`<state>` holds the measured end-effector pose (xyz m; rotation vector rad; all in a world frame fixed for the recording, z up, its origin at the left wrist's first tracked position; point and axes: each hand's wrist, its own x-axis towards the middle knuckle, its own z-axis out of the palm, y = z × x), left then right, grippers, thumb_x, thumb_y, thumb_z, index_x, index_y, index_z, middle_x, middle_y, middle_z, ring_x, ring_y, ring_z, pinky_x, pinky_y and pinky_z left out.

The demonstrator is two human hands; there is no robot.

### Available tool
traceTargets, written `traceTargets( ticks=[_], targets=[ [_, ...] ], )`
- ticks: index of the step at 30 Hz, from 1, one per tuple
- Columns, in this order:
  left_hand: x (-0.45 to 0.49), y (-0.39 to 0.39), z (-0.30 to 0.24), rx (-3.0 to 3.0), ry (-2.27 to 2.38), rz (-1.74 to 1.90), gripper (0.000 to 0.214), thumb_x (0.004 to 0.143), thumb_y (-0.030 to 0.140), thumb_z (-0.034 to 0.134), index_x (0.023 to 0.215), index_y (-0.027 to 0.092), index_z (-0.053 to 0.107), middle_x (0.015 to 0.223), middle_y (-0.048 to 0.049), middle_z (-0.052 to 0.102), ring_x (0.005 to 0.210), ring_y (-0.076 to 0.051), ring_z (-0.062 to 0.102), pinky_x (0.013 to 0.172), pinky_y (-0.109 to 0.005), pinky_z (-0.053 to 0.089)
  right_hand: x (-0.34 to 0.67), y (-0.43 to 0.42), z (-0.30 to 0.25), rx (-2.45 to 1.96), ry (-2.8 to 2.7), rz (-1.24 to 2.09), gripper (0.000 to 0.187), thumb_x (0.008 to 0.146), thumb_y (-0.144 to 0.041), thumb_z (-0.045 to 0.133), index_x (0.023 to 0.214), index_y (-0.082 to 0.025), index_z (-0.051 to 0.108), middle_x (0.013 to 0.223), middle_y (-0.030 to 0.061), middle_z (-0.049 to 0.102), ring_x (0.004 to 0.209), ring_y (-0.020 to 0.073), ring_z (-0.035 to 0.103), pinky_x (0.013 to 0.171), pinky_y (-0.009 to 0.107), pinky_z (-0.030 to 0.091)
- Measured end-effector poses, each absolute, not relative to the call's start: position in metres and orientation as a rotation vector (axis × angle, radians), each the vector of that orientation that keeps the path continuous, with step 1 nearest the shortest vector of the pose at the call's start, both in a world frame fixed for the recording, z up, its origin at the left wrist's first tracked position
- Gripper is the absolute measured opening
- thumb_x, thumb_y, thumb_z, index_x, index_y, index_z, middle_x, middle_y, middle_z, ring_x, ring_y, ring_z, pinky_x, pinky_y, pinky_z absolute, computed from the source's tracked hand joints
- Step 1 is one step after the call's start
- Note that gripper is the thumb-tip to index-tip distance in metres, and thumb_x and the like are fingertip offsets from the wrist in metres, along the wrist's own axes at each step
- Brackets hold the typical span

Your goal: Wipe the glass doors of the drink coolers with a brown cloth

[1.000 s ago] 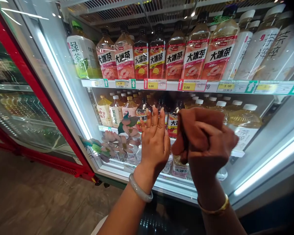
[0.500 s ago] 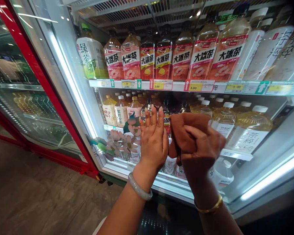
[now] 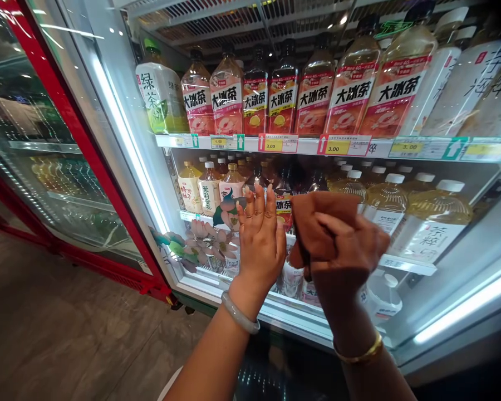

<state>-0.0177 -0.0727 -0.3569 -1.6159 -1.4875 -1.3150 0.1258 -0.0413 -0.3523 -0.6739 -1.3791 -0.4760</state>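
My left hand (image 3: 261, 236) lies flat with its fingers stretched out, resting against the clear glass door of a lit drinks fridge. It holds nothing. To its right, my right hand (image 3: 346, 245) is closed on a folded brown cloth (image 3: 328, 209), which is held up at the glass. Part of the cloth is hidden behind the fingers. Flower decals (image 3: 204, 239) in pink and green show on the glass left of my left hand. Behind both hands, the middle shelf holds bottled drinks, among them a clear yellow tea bottle (image 3: 432, 223) with a white cap.
The upper shelf edge (image 3: 250, 143) carries price tags below a row of large iced tea bottles (image 3: 353, 92). A red door frame (image 3: 87, 150) of a neighbouring fridge slants down on the left. Grey floor (image 3: 108, 328) lies at the lower left.
The view has shifted slightly, so the fridge and bottles sit a little further right. My left hand looks unmoved in the picture; my right hand and the cloth have shifted slightly right.
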Motion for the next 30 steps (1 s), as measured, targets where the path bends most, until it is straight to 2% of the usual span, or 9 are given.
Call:
traceTargets(
  ticks=[4, 10, 16, 19, 25, 30],
  targets=[
    [-0.013, -0.07, -0.36, -1.612, -1.492, -1.293, 0.071, 0.108, 0.02, 0.037, 0.171, 0.025, 0.005, 0.177, -0.009, 0.015, 0.166, -0.023, 0.006, 0.136, -0.052, 0.003, 0.131, -0.036, -0.351, -0.701, -1.289, -0.437, 0.024, 0.092, -0.031, 0.064, 0.11, -0.021, 0.076, 0.108, 0.0102, 0.067, 0.108, 0.0295, 0.063, 0.101, 0.051, 0.046],
    [-0.015, -0.062, -0.372, -1.539, -1.481, -1.275, 0.076, 0.108, 0.031, 0.045, 0.171, 0.022, 0.004, 0.177, -0.012, 0.013, 0.166, -0.023, 0.009, 0.137, -0.049, 0.008, 0.106, -0.045, -0.374, -0.651, -1.513, -0.544, 0.022, 0.094, -0.019, 0.062, 0.111, -0.027, 0.074, 0.114, 0.0077, 0.065, 0.113, 0.0261, 0.058, 0.101, 0.045, 0.047],
    [-0.005, -0.065, -0.37, -1.637, -1.452, -1.278, 0.075, 0.106, 0.018, 0.04, 0.171, 0.025, 0.004, 0.177, -0.0099, 0.013, 0.166, -0.025, 0.006, 0.135, -0.056, 0.004, 0.138, -0.037, -0.357, -0.682, -1.377, -0.506, 0.018, 0.096, -0.03, 0.065, 0.109, -0.025, 0.076, 0.113, 0.0082, 0.066, 0.109, 0.0264, 0.062, 0.102, 0.047, 0.047],
    [0.0, -0.066, -0.371, -1.654, -1.458, -1.27, 0.076, 0.105, 0.017, 0.04, 0.171, 0.024, 0.004, 0.177, -0.0115, 0.012, 0.166, -0.027, 0.007, 0.135, -0.057, 0.005, 0.139, -0.038, -0.355, -0.699, -1.348, -0.479, 0.019, 0.095, -0.029, 0.065, 0.11, -0.023, 0.076, 0.113, 0.0096, 0.066, 0.11, 0.0275, 0.061, 0.102, 0.048, 0.047],
    [0.002, -0.062, -0.375, -1.615, -1.463, -1.311, 0.077, 0.106, 0.032, 0.05, 0.171, 0.021, 0.011, 0.176, -0.0139, 0.016, 0.166, -0.026, 0.01, 0.137, -0.051, 0.003, 0.123, -0.047, -0.368, -0.669, -1.541, -0.505, 0.021, 0.095, -0.022, 0.062, 0.111, -0.026, 0.075, 0.115, 0.0086, 0.065, 0.114, 0.0263, 0.057, 0.102, 0.044, 0.047],
    [0.01, -0.063, -0.367, -1.643, -1.415, -1.321, 0.074, 0.106, 0.019, 0.041, 0.171, 0.025, 0.006, 0.177, -0.009, 0.011, 0.166, -0.024, 0.005, 0.136, -0.054, 0.003, 0.161, -0.037, -0.35, -0.686, -1.373, -0.513, 0.021, 0.093, -0.027, 0.063, 0.109, -0.023, 0.076, 0.111, 0.0089, 0.068, 0.11, 0.0278, 0.063, 0.101, 0.048, 0.048]
  ],
)
